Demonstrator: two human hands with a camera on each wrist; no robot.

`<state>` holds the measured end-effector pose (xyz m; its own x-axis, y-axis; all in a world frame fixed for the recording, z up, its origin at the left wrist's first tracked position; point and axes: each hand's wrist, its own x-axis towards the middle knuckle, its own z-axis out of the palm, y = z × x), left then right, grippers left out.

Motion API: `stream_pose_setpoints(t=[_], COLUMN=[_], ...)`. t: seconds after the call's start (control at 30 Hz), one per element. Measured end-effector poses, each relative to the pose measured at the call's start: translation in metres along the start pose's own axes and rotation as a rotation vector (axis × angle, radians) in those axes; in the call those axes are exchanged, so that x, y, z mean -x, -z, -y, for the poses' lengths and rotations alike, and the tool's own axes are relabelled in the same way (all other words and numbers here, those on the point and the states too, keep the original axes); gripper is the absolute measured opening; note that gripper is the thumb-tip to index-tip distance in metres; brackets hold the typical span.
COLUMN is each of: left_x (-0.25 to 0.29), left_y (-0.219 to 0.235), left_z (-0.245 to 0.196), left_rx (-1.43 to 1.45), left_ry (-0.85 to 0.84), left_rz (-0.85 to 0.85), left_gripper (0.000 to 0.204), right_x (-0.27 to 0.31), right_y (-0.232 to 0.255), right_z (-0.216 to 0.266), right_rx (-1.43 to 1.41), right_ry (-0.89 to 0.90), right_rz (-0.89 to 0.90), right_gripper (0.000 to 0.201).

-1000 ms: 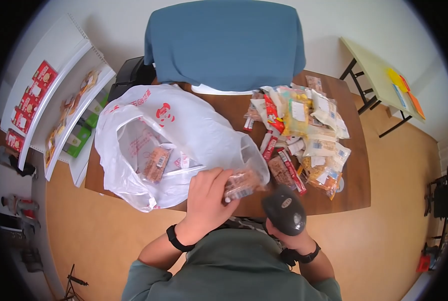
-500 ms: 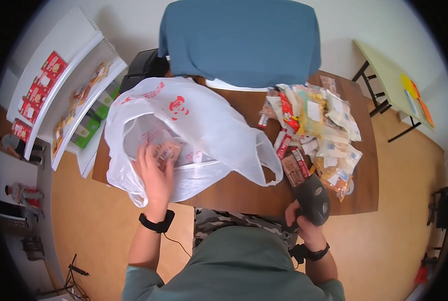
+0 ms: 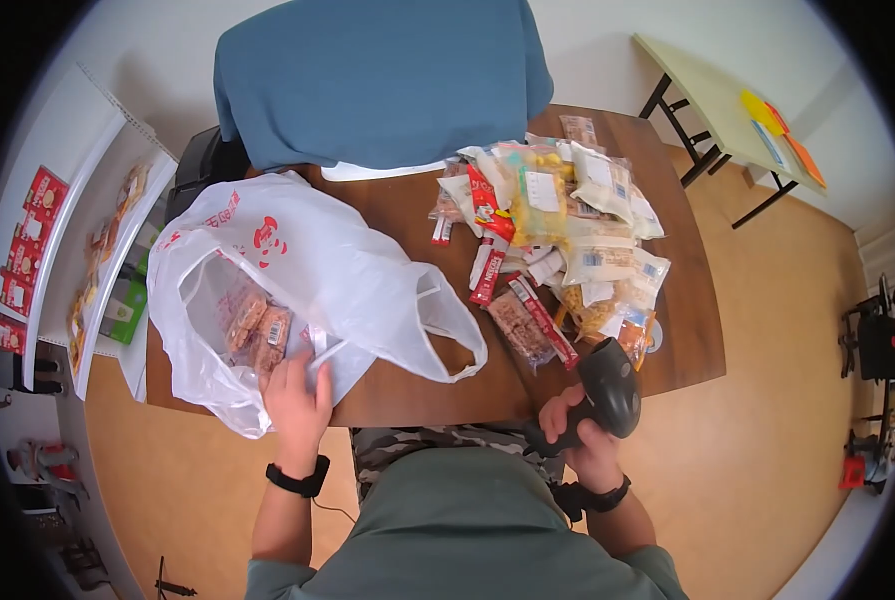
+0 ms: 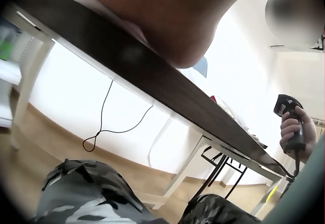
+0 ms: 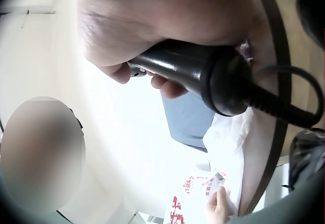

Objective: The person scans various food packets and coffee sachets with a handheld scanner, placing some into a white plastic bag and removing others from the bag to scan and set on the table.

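My left hand (image 3: 297, 405) is at the mouth of a white plastic bag (image 3: 337, 265) with red print, fingers extended and nothing in its grasp. Just beyond its fingertips, two clear-wrapped packets of brown crumbly snack (image 3: 272, 330) lie side by side inside the bag. My right hand (image 3: 594, 455) grips a black barcode scanner (image 3: 612, 385) by its handle, near the table's front edge. The right wrist view shows the handle (image 5: 172, 64) in the palm, with its cable (image 5: 279, 109) trailing off.
A heap of packaged snacks (image 3: 607, 215) and red stick sachets (image 3: 487, 268) covers the table's right side. A blue cloth (image 3: 382, 85) drapes a bulky thing at the back. Shelves with red boxes (image 3: 29, 245) stand left; a pale side table (image 3: 712, 95) stands back right.
My left hand carried a snack packet leftward into the bag, let it go beside the other one, then drew back toward the bag's rim. The right hand kept hold of the scanner.
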<state>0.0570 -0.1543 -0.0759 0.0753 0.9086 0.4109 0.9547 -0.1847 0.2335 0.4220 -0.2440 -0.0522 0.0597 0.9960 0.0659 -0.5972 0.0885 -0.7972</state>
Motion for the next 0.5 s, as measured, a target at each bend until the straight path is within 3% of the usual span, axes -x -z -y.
stream_pose_setpoints(t=[0.13,0.23,0.27,0.33,0.4,0.5], left_x=[0.015,0.012,0.012,0.014,-0.002,-0.014], left_y=[0.027,0.031,0.033,0.038,0.033,0.013], left_z=[-0.018,-0.041,-0.046,-0.055,-0.092,-0.139], left_rx=[0.126,0.086,0.086,0.161,0.406,0.638], left_ry=[-0.176,-0.314,-0.317,-0.572,-0.820,-0.851], left_rz=[-0.174,-0.496,-0.497,-0.259,-0.174,0.046], left_gripper=[0.025,0.023,0.023,0.021,0.022,0.028], right_x=[-0.003,-0.002,-0.002,-0.001,0.000,0.003], right_y=[0.001,0.004,0.007,0.009,0.008,0.004], right_z=[0.001,-0.003,-0.004,-0.006,-0.005,-0.003], right_rx=[-0.028,-0.064,-0.093,-0.085,-0.075,-0.033], right_ry=[0.003,0.007,0.014,0.007,-0.004,-0.022], right_rz=[0.008,0.010,0.027,0.039,0.055,0.056], right_gripper=[0.042,0.043,0.041,0.041,0.041,0.044])
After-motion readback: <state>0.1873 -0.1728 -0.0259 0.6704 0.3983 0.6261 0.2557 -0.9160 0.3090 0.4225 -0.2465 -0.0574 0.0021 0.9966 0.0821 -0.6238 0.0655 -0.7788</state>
